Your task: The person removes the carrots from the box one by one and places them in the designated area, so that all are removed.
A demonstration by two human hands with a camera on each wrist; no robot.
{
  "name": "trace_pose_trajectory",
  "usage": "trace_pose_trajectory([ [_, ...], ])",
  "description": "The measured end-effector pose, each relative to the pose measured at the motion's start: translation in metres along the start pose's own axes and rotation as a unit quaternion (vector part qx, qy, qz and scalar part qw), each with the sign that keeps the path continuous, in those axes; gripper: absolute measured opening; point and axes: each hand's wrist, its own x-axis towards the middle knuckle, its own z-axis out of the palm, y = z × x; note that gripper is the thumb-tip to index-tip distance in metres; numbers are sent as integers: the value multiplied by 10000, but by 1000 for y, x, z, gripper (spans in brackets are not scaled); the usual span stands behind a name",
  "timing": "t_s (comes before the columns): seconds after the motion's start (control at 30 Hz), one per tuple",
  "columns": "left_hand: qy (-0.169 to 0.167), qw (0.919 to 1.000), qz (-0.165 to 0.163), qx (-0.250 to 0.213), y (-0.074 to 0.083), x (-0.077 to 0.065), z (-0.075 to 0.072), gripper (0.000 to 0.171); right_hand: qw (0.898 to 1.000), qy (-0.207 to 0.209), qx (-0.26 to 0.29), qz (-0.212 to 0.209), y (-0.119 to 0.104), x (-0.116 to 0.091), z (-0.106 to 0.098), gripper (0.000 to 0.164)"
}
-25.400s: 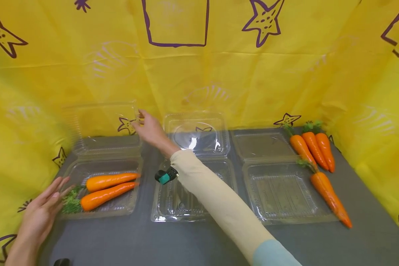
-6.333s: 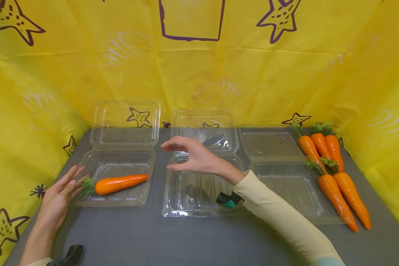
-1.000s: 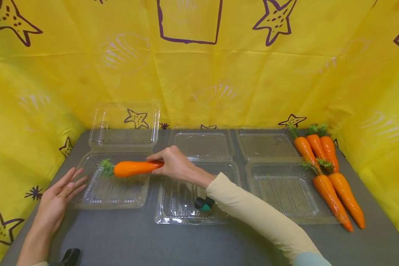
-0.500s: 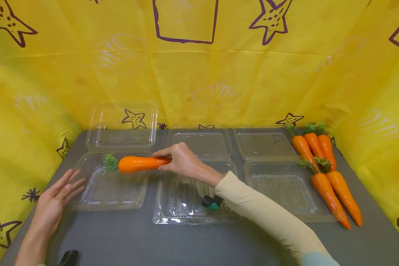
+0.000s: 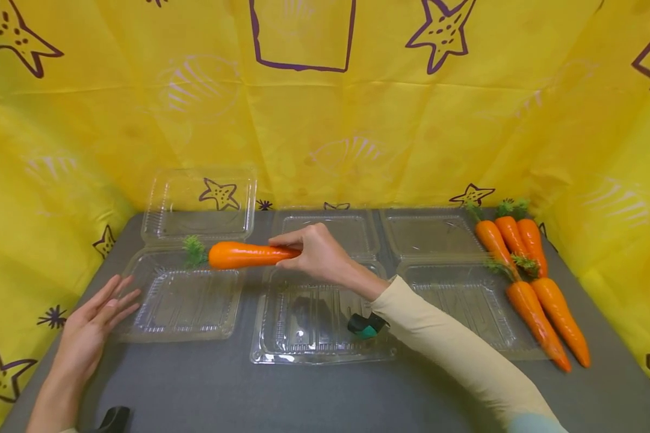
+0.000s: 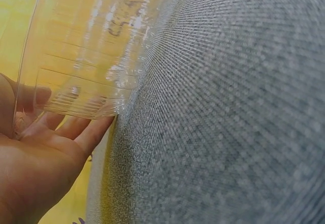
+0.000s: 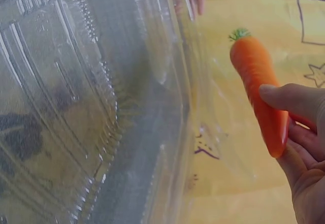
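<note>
My right hand pinches the thin tip of an orange carrot between thumb and fingers. Held level, the carrot points its green leafy top left, over the back of the left clear plastic clamshell container. In the right wrist view the thumb lies along the carrot near its pointed end. At the left container's outer side rests my left hand, fingers fairly straight. Seen from the left wrist, those fingers lie against the plastic wall. No carrot lies in the left container, whose lid stands raised.
A middle clamshell and a right clamshell lie with lids folded back. Several carrots lie at the right, two of them along the right container's side. Yellow patterned cloth walls the back and sides of the grey table.
The right hand has carried the carrot up and to the right, away from the left container's middle. The left hand stays at the container's side. Carrots at the right have not moved this last second.
</note>
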Motion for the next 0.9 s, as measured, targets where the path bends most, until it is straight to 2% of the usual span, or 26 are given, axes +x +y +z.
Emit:
trace_pose_trajectory([
  [0.47, 10, 10000, -35, -71, -1, 0, 1, 54, 9959, 881, 223, -53, 10, -19, -47, 39],
  [0.6, 16, 9999, -48, -110, -1, 0, 0, 55, 9952, 976, 46, 42, 15, -26, -57, 39],
  [0.9, 28, 9998, -35, -170, 0, -1, 1, 54, 9950, 912, -407, 90, 33, -47, -67, 39],
])
